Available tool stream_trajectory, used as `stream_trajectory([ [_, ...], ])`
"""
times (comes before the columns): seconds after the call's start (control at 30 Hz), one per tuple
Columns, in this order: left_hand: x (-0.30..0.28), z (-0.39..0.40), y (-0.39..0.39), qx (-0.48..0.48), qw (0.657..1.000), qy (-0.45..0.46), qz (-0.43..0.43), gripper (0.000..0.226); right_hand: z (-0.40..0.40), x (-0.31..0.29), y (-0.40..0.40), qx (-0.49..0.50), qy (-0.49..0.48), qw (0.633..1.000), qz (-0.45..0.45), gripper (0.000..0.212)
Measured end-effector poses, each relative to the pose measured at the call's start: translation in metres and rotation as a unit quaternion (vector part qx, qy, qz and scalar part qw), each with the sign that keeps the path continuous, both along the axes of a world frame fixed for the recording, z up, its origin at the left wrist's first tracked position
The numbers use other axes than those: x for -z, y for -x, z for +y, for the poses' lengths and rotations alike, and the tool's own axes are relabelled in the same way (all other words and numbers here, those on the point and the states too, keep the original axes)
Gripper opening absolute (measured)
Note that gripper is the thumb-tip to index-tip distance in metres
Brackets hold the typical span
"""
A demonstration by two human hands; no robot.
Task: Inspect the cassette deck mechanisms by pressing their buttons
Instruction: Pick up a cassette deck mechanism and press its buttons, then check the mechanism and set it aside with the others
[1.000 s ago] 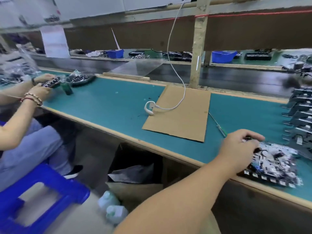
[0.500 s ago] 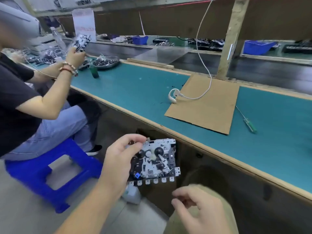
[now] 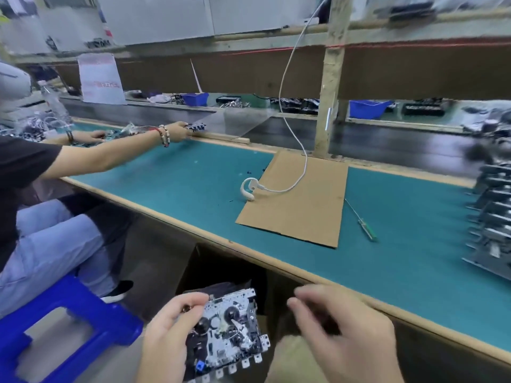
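A metal cassette deck mechanism (image 3: 229,333) with black reels and a row of buttons along its lower edge is held below the bench edge, in front of me. My left hand (image 3: 168,335) grips its left side, thumb over the top corner. My right hand (image 3: 340,330) hovers just right of it, blurred, fingers loosely spread and touching nothing. More mechanisms (image 3: 495,217) stand stacked in a row at the right end of the green bench (image 3: 414,258).
A cardboard sheet (image 3: 301,200) lies on the bench with a white earpiece and cable (image 3: 249,187) on it, and a green-handled screwdriver (image 3: 365,226) beside it. A person on a blue stool (image 3: 69,324) at left reaches toward the black conveyor (image 3: 387,146). Blue bins (image 3: 366,109) sit behind.
The view has swung back toward the bench. My left hand still holds the mechanism; my right hand has risen beside it. The person at left has stretched an arm out to the conveyor.
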State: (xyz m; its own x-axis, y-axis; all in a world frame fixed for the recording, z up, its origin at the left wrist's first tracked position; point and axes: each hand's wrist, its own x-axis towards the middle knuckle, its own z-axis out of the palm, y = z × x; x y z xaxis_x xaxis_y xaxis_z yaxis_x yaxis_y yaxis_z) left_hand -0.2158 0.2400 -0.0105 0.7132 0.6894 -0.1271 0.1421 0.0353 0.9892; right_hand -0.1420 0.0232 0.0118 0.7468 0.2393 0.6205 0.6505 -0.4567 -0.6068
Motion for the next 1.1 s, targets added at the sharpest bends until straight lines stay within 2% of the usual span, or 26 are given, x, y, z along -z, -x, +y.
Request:
stream_trajectory([
  [0.07,-0.011,-0.018,-0.021,0.033,0.998,0.036,-0.028,0.028,-0.015,-0.016,-0.040,0.071,0.026,0.997,0.002,0.003],
  [0.13,-0.023,-0.036,-0.043,0.070,0.994,0.070,-0.046,0.027,-0.026,-0.022,-0.079,0.122,0.077,0.986,0.086,0.004],
  [0.23,-0.033,-0.056,-0.075,0.111,0.991,0.061,-0.049,0.027,-0.028,-0.024,-0.125,0.133,0.104,0.976,0.135,0.007],
  [0.3,-0.036,-0.065,-0.092,0.128,0.989,0.056,-0.043,0.028,-0.022,-0.029,-0.146,0.109,0.111,0.975,0.156,0.014],
  [0.4,-0.038,-0.075,-0.109,0.158,0.986,0.053,-0.027,0.026,-0.022,-0.031,-0.161,0.060,0.136,0.967,0.209,0.040],
  [0.47,-0.040,-0.080,-0.118,0.186,0.981,0.055,-0.026,0.027,-0.041,-0.033,-0.152,0.064,0.062,0.973,0.212,0.048],
  [0.53,-0.042,-0.084,-0.127,0.202,0.976,0.075,-0.022,0.028,-0.068,-0.033,-0.125,-0.017,0.007,0.975,0.223,0.061],
  [0.57,-0.044,-0.087,-0.132,0.209,0.973,0.097,-0.014,0.028,-0.080,-0.032,-0.109,-0.076,0.032,0.969,0.234,0.074],
  [0.63,-0.048,-0.099,-0.146,0.238,0.960,0.149,0.012,0.022,-0.100,-0.025,-0.081,-0.110,0.176,0.956,0.207,0.097],
  [0.7,-0.054,-0.118,-0.159,0.291,0.938,0.183,0.053,0.020,-0.119,-0.017,-0.068,-0.024,0.249,0.965,0.084,0.090],
  [0.77,-0.060,-0.142,-0.167,0.366,0.895,0.237,0.099,0.025,-0.140,-0.023,-0.063,0.085,0.206,0.975,-0.015,0.073],
  [0.8,-0.063,-0.155,-0.169,0.408,0.866,0.262,0.121,0.027,-0.149,-0.029,-0.061,0.116,0.193,0.974,-0.037,0.068],
  [0.9,-0.069,-0.190,-0.173,0.519,0.791,0.296,0.131,0.039,-0.172,-0.052,-0.044,0.123,0.245,0.958,-0.089,0.058],
  [1.0,-0.078,-0.209,-0.176,0.615,0.719,0.301,0.120,0.052,-0.203,-0.077,-0.015,0.163,0.222,0.958,-0.076,0.049],
  [1.03,-0.081,-0.212,-0.180,0.639,0.713,0.260,0.124,0.052,-0.219,-0.089,-0.003,0.190,0.188,0.962,-0.061,0.046],
  [1.1,-0.075,-0.208,-0.204,0.593,0.790,0.114,0.105,0.044,-0.255,-0.117,0.020,0.271,0.094,0.957,-0.048,0.040],
])
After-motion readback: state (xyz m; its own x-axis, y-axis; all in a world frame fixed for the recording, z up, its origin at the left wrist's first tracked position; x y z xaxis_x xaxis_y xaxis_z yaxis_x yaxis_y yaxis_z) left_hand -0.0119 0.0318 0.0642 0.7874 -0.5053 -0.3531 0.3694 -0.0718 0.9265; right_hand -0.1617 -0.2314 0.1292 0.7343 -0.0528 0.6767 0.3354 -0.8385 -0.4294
